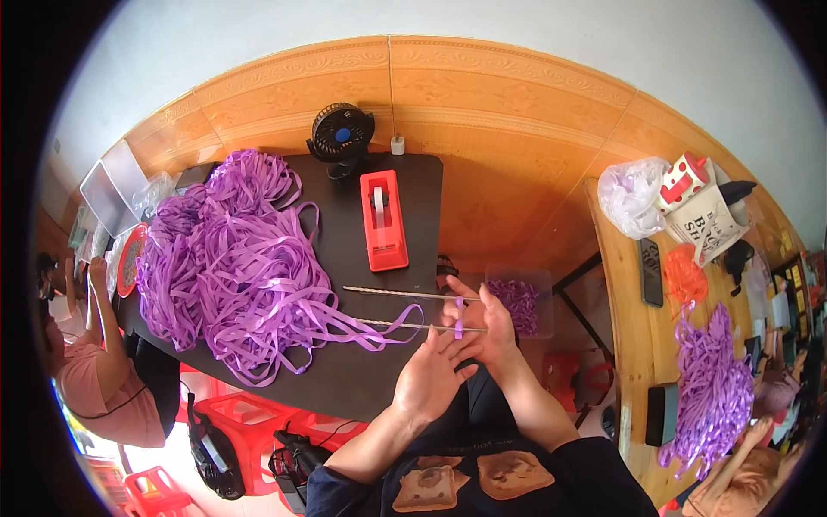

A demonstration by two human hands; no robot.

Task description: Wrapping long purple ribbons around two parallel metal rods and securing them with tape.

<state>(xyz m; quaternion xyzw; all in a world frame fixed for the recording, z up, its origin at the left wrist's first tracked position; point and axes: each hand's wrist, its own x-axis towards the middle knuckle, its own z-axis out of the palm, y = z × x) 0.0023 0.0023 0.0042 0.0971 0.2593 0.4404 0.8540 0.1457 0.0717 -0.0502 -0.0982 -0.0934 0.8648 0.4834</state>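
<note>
Two thin twisted metal rods reach rightward past the edge of the dark table. A short purple ribbon piece spans them near their right ends. My left hand is below the lower rod, fingers stretched toward the ribbon piece. Behind the rod ends, my right hand has its fingers apart and its palm turned toward the left hand. Whether either hand touches the ribbon is too small to tell. A large tangled heap of purple ribbon covers the table's left part, and a loose loop trails toward my left hand.
A red tape dispenser and a black fan stand at the back. A clear bin holds purple pieces. On the right, a wooden table bears more ribbon and bags. People sit at both sides; red stools stand below.
</note>
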